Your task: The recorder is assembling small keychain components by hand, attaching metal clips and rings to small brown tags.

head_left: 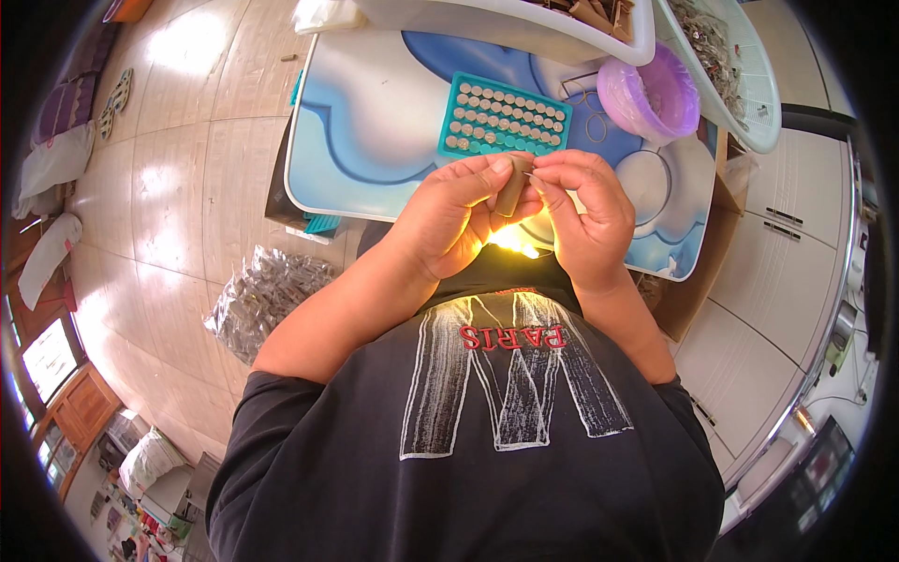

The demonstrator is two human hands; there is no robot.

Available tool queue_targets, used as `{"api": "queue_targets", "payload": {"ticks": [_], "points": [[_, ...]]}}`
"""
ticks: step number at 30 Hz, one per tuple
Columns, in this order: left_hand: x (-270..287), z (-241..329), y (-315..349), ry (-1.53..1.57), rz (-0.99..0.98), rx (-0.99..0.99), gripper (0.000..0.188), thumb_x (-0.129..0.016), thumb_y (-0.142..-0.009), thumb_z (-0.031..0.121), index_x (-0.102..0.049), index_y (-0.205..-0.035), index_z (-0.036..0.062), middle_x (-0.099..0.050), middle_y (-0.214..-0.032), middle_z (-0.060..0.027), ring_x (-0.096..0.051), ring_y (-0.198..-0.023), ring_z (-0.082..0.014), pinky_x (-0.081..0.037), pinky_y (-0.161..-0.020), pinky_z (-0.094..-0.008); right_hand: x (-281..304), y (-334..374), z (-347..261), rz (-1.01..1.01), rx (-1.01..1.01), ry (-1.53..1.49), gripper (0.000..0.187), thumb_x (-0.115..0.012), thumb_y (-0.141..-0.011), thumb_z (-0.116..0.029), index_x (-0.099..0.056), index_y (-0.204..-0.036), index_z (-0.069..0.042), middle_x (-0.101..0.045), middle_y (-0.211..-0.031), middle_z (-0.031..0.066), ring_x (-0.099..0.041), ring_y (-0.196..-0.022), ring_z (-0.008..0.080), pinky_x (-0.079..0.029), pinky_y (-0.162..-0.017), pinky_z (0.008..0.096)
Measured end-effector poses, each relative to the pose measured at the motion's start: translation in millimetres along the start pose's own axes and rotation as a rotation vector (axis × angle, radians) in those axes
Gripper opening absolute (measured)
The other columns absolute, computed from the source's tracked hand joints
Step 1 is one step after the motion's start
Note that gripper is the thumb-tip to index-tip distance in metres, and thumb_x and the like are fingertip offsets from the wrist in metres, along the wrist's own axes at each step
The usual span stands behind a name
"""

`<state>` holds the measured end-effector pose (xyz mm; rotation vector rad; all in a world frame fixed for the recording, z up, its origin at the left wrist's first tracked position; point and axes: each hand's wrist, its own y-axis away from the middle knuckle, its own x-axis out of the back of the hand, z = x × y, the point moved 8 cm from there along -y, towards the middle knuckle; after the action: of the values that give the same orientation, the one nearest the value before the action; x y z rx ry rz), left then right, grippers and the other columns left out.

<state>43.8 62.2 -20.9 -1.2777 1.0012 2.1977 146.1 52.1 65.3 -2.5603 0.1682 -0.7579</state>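
Low table (375,140) with a blue-and-white cloud top, taken as the landmark. On its far edge, a white tub (487,23); at its far right corner, a white basket (740,66) of small metal parts. On the table's right side, near that basket, a purple bowl (651,94). Left of the table, on the wooden floor, a clear bag (267,295) stuffed with dark pieces. At the middle of the table, a teal tray (504,119) with rows of small round silvery pieces. Above the table's near edge, just in front of the teal tray, left hand (449,220) closed round a small brown tube (513,185), thumb and fingers pinching it upright. Touching it from the right, right hand (585,211), fingertips pressed together on a thin wire (531,174) at the tube's top end. Too small to tell whether the wire enters the tube.
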Motion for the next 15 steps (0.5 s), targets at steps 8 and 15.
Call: {"api": "queue_targets", "payload": {"ticks": [8,15], "points": [[-0.9,1.3,4.9,-0.013,0.101,0.034,0.031,-0.050,-0.093,0.018,-0.054,-0.111,-0.0067,-0.058,-0.083,-0.0041,-0.060,-0.085,-0.0149,-0.047,-0.090,-0.0301,0.7,-0.8,1.9,0.038,-0.045,0.007,0.014,-0.066,-0.074,0.004,-0.062,-0.086,-0.001,-0.063,-0.083,0.0116,-0.063,-0.073,0.0207,-0.050,-0.062,0.0277],[-0.7,-0.1,3.6,-0.008,0.032,-0.028,0.031,-0.050,-0.093,0.018,-0.053,-0.113,-0.0059,-0.056,-0.081,-0.0017,-0.059,-0.085,-0.0127,-0.047,-0.090,-0.0287,-3.3,3.7,-1.7,0.013,0.060,0.072,0.010,-0.066,-0.075,0.002,-0.061,-0.084,-0.001,-0.063,-0.079,0.0119,-0.063,-0.068,0.0238,-0.051,-0.059,0.0289]]}}
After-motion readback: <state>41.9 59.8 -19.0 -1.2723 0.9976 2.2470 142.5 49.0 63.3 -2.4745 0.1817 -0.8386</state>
